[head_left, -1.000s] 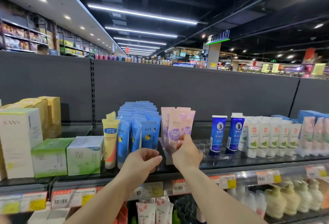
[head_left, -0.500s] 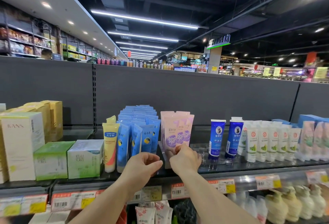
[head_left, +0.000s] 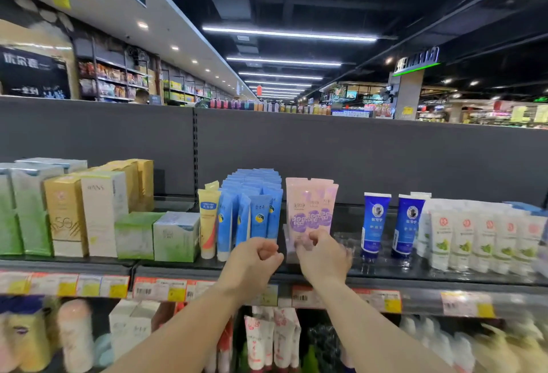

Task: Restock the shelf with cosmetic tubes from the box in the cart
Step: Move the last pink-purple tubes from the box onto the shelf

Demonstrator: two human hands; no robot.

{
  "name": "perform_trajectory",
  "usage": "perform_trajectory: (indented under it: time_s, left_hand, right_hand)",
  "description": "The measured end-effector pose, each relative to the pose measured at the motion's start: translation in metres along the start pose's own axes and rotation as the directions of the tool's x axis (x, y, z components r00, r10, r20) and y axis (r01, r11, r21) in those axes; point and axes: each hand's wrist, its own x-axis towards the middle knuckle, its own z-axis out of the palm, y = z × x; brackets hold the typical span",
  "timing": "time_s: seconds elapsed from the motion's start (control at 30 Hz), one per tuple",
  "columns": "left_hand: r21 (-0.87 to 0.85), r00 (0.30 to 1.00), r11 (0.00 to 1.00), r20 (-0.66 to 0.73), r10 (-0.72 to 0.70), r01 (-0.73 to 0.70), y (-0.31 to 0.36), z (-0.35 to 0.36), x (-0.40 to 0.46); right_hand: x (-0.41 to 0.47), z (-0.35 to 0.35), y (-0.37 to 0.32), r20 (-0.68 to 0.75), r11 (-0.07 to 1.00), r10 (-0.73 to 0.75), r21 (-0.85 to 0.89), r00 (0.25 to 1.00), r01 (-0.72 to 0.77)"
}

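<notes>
Pink cosmetic tubes with purple prints stand cap-down in a short row on the dark shelf. My right hand is at the base of the front pink tube, fingers curled around its lower end. My left hand hovers just left of it in front of the blue tubes, fingers curled in and holding nothing. The cart and the box are out of view.
A yellow tube and boxed goods stand to the left. Two dark blue tubes and several white tubes stand to the right. Price tags line the shelf edge, with more products below.
My right hand slid down from the middle of the front pink tube to its base. My left hand's fingers curled in more tightly. The camera tilted upward.
</notes>
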Motion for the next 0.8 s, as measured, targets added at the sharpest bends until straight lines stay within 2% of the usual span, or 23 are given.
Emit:
perform_trajectory:
  time_s: [0.2,0.33,0.5,0.6,0.7,0.8]
  left_hand:
    - [0.008,0.996,1.000,-0.086,-0.025,0.025,-0.010,-0.030,-0.036]
    - [0.058,0.989,0.996,-0.136,-0.058,0.066,-0.026,-0.077,-0.075]
    - [0.301,0.985,0.947,-0.163,-0.061,0.109,-0.080,-0.182,-0.158]
    - [0.468,0.966,0.857,-0.229,-0.119,0.216,-0.134,-0.261,-0.212]
    - [0.601,0.925,0.709,-0.313,-0.216,0.368,-0.174,-0.342,-0.269]
    - [0.673,0.871,0.555,-0.401,-0.282,0.489,-0.204,-0.420,-0.317]
  right_hand:
    - [-0.046,-0.013,-0.021,-0.024,0.997,-0.063,-0.047,0.998,0.062]
    - [-0.089,0.001,-0.052,0.068,0.993,-0.074,-0.086,0.995,0.080]
    - [-0.193,0.047,-0.130,0.198,0.978,-0.169,-0.090,0.966,0.190]
    - [-0.271,0.082,-0.195,0.286,0.949,-0.276,-0.072,0.917,0.308]
    - [-0.343,0.118,-0.263,0.365,0.873,-0.437,-0.048,0.822,0.485]
    - [-0.405,0.150,-0.328,0.434,0.824,-0.521,0.030,0.735,0.566]
